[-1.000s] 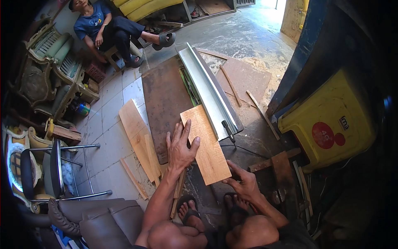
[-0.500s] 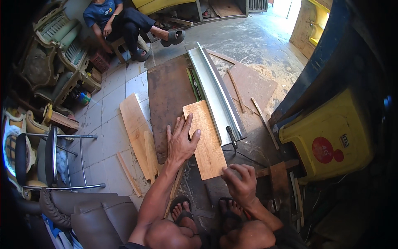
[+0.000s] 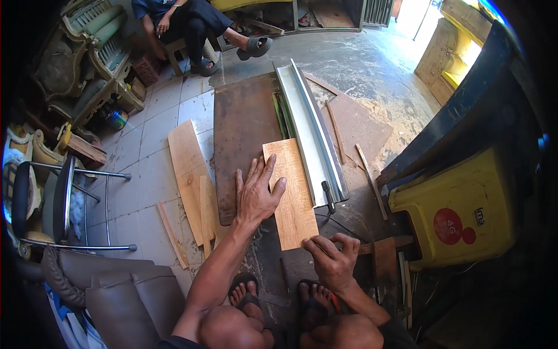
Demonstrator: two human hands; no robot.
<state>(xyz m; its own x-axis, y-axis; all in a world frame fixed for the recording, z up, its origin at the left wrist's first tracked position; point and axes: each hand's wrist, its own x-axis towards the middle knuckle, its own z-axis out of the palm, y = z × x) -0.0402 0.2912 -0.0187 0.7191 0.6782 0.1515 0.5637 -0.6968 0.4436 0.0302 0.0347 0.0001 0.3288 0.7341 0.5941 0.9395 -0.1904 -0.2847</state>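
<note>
A flat rectangular wooden board [image 3: 293,203] lies on a low dark-brown worktable [image 3: 241,116], its right edge along a long pale metal rail [image 3: 305,128]. Beyond the board's far end, a green-edged slot shows in the tabletop. My left hand [image 3: 258,195] rests over the board's left edge, fingers stretched out and thumb on its face. At the near end, my right hand [image 3: 334,256] is closed, thumb and fingers pinching the board's near right corner. A small black clamp-like piece [image 3: 328,196] sits at the rail's near end, right of the board.
Loose planks [image 3: 189,174] lean on the table's left side. Thin wood strips [image 3: 372,180] lie to the right, near a yellow plastic stool [image 3: 459,215]. A metal-framed chair [image 3: 70,203] and a brown padded seat [image 3: 125,302] stand left. Another person [image 3: 186,23] sits at the far left.
My right hand has shifted slightly left along the board's near end. My left hand and the board keep nearly the same place on the table, while the whole view has tilted a little.
</note>
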